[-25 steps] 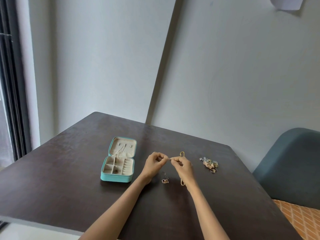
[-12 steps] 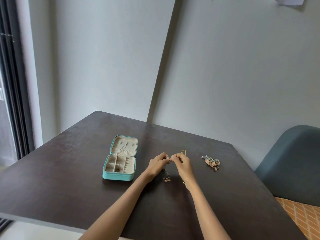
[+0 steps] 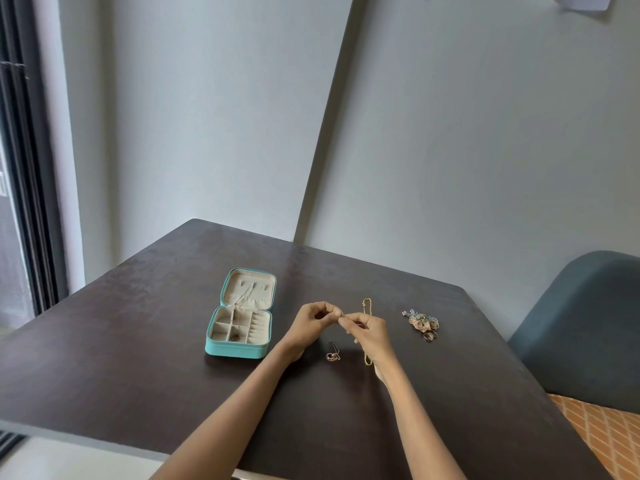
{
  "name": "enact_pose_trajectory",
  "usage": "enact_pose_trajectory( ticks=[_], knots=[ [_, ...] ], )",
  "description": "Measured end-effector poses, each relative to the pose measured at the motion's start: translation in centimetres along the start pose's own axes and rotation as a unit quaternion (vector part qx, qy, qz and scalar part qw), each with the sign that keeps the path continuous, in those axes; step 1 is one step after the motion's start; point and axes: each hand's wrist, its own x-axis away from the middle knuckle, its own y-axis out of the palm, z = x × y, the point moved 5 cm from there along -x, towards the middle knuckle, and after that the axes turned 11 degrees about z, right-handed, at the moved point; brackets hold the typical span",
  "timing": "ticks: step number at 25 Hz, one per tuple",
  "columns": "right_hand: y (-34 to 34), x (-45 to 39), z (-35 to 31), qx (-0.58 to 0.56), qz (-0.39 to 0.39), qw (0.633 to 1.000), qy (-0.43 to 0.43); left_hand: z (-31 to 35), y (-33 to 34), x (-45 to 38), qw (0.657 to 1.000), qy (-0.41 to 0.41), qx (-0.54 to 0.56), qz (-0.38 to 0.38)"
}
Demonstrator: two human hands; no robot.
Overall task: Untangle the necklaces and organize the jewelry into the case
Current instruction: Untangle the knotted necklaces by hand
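No readable text, labels or numbers anywhere.

View: one head camera, wide-angle, worn by the person.
Direction: forward and down over the dark table (image 3: 138, 358), toward the room corner.
Nearness: forearms enter from the bottom edge; left hand (image 3: 306, 325) and right hand (image 3: 369, 332) meet mid-frame, at arm's reach.
Around the grip: open teal jewelry case (image 3: 239, 349) left of it, jewelry pile (image 3: 422, 322) right, grey chair (image 3: 581, 327) at the right edge.
Shared views: only one.
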Motion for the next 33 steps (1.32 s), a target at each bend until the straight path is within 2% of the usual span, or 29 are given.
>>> enact_pose_trajectory(
  ticks=[3,5,9,15,20,25,29,33],
  knots=[
    [-0.2,-0.4,-0.3,-0.008,0.000,1.000,0.010,0.0,-0.1,0.1,1.000,0.002,0.015,0.009],
    [-0.1,-0.4,-0.3,-0.070,-0.016,0.996,0.057,0.0,0.0,0.1,1.000,-0.001,0.029,0.002],
    [1.2,0.5,0.1,-0.239,-0.034,0.958,0.152,0.1,0.1,0.0,0.999,-0.003,0.037,-0.021],
    [1.8,0.7,0.3,-0.377,0.019,0.906,0.193,-0.2,-0.4,-0.2,0.999,-0.009,0.052,0.013],
    [2.0,0.8,0.4,-0.401,0.011,0.893,0.206,0.0,-0.4,-0.1,0.999,-0.008,0.050,0.012],
    [2.1,0.4,0.9,-0.409,0.003,0.885,0.221,-0.1,0.3,0.1,1.000,0.000,0.002,-0.015],
    [2.2,0.1,0.9,-0.389,0.004,0.894,0.223,-0.2,0.4,0.4,0.999,0.008,-0.029,-0.027],
    [2.4,0.1,1.1,-0.363,0.004,0.906,0.215,-0.4,0.1,0.1,1.000,0.007,-0.026,-0.002]
  ],
)
